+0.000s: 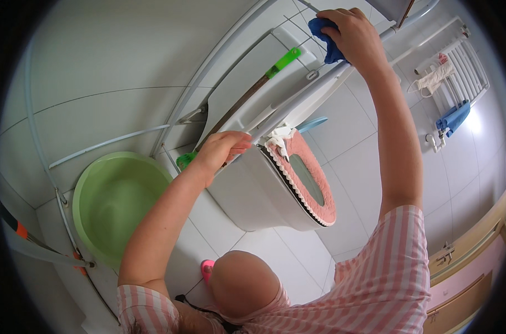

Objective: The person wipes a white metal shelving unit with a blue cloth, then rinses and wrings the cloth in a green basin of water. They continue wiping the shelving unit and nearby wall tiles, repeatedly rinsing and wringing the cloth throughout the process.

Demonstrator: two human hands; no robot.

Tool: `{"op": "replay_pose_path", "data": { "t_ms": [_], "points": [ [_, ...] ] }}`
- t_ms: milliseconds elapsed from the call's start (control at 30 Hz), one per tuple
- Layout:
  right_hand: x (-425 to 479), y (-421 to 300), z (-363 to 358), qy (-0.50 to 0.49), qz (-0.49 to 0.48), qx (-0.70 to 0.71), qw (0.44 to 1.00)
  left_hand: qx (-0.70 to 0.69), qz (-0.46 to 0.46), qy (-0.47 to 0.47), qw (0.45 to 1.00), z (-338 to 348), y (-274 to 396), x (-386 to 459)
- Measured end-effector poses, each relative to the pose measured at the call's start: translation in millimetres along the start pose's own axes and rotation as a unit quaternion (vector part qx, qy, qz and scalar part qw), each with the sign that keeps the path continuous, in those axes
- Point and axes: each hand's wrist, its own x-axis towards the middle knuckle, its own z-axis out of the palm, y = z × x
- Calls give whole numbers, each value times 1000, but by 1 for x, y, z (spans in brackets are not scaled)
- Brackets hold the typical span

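Observation:
My right hand grips a crumpled blue cloth against the upper end of a light grey metal tube of a rack. The rack stands over a white toilet. At the tube's lower end, my left hand has its fingers curled over the metal; its thumb is hidden. A brush with a bright green grip and green bristles slants across the rack, partly behind my left hand. Below the tube, a pink plush cover with a white frilled edge lies on the toilet seat.
A light green basin sits at left, beside the rack's thin legs. Long-handled tools lean at far left. On the right wall, a white towel radiator carries a blue cloth and a pale mask-like item. A door handle shows lower right.

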Motion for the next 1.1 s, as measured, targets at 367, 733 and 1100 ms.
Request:
{"op": "replay_pose_path", "data": {
  "t_ms": [367, 733, 1100],
  "points": [
    [4, -15, -32, -190, 40, -31, 981, -7, 15, 12, 1000, -10, 0, 2],
    [-2, -8, -10, -58, -31, -37, 997, -21, 9, 25, 999, -12, 0, 1],
    [3, -22, 12, -23, -62, -13, 998, -19, 11, 53, 998, -15, -2, 3]
  ]
}}
